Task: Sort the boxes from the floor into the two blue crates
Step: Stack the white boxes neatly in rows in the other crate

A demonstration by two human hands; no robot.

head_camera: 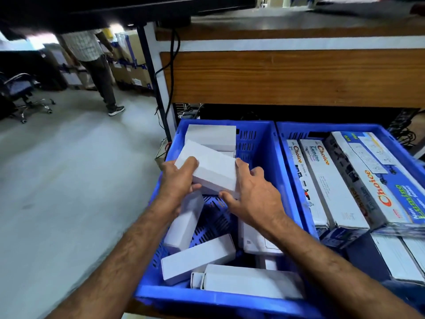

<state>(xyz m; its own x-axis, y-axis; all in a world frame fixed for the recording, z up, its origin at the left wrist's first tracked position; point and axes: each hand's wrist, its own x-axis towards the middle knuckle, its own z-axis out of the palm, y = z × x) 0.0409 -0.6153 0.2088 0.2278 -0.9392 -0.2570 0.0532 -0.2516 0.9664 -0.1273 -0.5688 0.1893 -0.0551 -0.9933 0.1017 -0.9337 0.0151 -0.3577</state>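
Holding a plain white box (210, 169) between both hands, we have it tilted above the left blue crate (264, 162), over its far half. Our left hand (178, 180) curls round the box's near-left corner, fingers on top and thumb beneath; our right hand (253, 192) pinches the right end, fingers along the far side and thumb at the near lower edge. Below it lie more white boxes (197, 259), loosely heaped at odd angles, with a patch of the perforated crate floor bare between them. The right blue crate (296, 132) stands touching the left one and is packed with long printed "Choice" cartons (331, 180), leaving little room there. A wooden shelf front (287, 77) hangs close over the crates' far rims; open grey floor (69, 180) spreads to the left. Our forearms hide part of the boxes, the right crate runs out of frame, and the background, with a person (96, 65) standing and an office chair (20, 93), is blurred.
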